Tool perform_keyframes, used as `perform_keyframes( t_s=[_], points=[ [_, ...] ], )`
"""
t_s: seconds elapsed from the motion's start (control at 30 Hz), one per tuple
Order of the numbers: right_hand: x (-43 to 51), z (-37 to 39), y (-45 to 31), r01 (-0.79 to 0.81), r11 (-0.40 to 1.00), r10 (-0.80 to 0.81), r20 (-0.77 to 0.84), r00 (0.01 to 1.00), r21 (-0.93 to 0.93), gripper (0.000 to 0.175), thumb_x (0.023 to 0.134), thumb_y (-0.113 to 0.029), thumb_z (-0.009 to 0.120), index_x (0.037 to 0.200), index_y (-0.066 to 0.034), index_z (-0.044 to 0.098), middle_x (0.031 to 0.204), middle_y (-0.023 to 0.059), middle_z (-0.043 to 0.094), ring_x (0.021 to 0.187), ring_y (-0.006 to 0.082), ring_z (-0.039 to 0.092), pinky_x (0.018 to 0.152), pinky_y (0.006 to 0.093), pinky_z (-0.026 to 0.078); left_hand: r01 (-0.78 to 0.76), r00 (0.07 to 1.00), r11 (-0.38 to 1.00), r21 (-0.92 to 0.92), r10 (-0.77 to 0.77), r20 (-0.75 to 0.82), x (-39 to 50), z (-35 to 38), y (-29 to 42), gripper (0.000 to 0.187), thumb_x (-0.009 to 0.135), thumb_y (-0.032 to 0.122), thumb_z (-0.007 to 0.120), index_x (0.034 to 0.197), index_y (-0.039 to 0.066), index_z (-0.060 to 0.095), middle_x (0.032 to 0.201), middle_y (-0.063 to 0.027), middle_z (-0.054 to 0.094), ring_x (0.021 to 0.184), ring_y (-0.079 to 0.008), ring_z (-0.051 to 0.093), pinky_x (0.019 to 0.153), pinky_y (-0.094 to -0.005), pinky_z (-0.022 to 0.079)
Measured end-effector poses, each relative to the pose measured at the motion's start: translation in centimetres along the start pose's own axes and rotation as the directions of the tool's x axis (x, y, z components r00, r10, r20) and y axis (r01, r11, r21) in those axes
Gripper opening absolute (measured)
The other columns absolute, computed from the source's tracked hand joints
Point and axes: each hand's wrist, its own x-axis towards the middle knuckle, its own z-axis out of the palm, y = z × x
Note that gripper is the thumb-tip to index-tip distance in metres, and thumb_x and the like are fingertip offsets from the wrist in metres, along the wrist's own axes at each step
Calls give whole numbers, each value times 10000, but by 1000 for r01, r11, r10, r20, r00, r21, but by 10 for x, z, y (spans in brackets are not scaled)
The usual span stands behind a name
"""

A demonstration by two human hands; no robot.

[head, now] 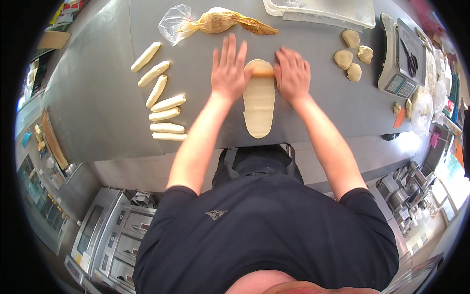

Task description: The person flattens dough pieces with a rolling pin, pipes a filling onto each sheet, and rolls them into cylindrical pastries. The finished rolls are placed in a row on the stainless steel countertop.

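Note:
A long oval sheet of dough (259, 106) lies flat on the grey worktop in front of me. Across its far part rests a wooden rolling pin (263, 74). My left hand (230, 70) lies over the pin's left end, and my right hand (293, 73) covers its right end, both palms down with the fingers stretched forward. To the left lie several rolled dough sticks (156, 91). Several round dough pieces (343, 59) sit on the right. Beyond my hands is a clear piping bag (220, 21) with a brownish filling, its tip pointing right.
A translucent plastic tub (330, 16) stands at the far edge. On the right is a digital scale (398, 79) with black scissors (410, 58) on its tray. Near it lie an orange card (399, 118), dough scraps and a plastic bag (422, 115). The worktop's near edge touches my waist.

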Motion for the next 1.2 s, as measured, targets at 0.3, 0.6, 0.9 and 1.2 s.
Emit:
perform_keyframes(
  t_s=[0.3, 0.6, 0.9, 1.2],
  points=[
    [31, -5, 44, 33, 996, -34, 4, 999, 79, 372, 969, -266, 875, 1313, -138, 810, 1288, 65, 731, 1250, 326, 686, 1063, 514, 516, 36, 987, 968, -248, -73, -142, 21, -16, 9, 89, 1053, 129, 805, 1130, 84, 793, 1033, -88, 701, 992, -329, 691, 898, -472, 543],
    [-3, -1, -26, -239, 945, 219, 109, 970, 225, 172, 971, -196, 858, 1121, -120, 824, 1222, 66, 736, 1187, 322, 681, 1019, 496, 496, 271, 960, 914, -302, -278, 18, -4, -4, 29, 186, 1013, 175, 846, 1145, 49, 808, 1148, -109, 735, 1099, -340, 714, 992, -484, 574],
    [20, -21, -35, -596, 722, 409, 479, 777, 351, 127, 1010, -128, 813, 1086, -41, 760, 1016, 108, 756, 1040, 320, 710, 953, 464, 575, 305, 939, 909, -284, -237, 248, 10, -23, 14, 164, 1061, 154, 798, 1156, 22, 772, 1065, -131, 781, 1049, -351, 755, 958, -486, 613],
    [-3, -36, -32, -647, 615, 383, 546, 745, 451, 134, 1043, -122, 796, 1143, -33, 794, 1078, 140, 820, 1028, 297, 759, 942, 446, 613, 495, 867, 679, -542, -337, 368, -7, -44, 15, 252, 1053, 87, 819, 1292, 9, 823, 1025, -128, 833, 886, -263, 789, 859, -386, 637]
  ],
)
